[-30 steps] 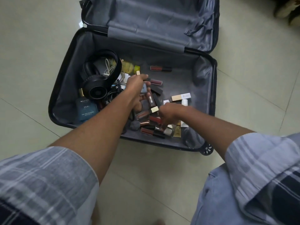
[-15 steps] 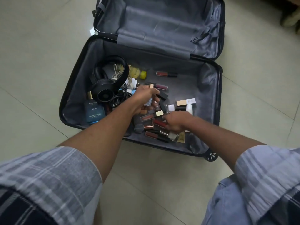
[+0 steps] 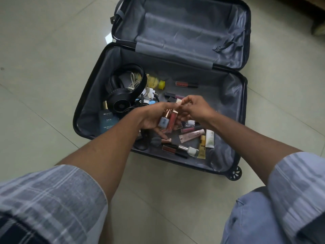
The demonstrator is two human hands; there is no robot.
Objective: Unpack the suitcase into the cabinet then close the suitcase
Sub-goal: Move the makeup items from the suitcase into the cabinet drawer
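Here the left hand (image 3: 151,118) fingers hold cosmetic bottles (image 3: 168,120), right hand (image 3: 195,108) fingers pinch one cap, beside a "SKAI" cologne (image 3: 107,122).

The left hand (image 3: 153,118) holds a grey-blue nail polish bottle (image 3: 163,122) and a red lip gloss tube (image 3: 172,120). Left of it lie black headphones (image 3: 123,95) and a blue perfume bottle (image 3: 107,121); the sleeves (image 3: 52,196) are grey plaid.
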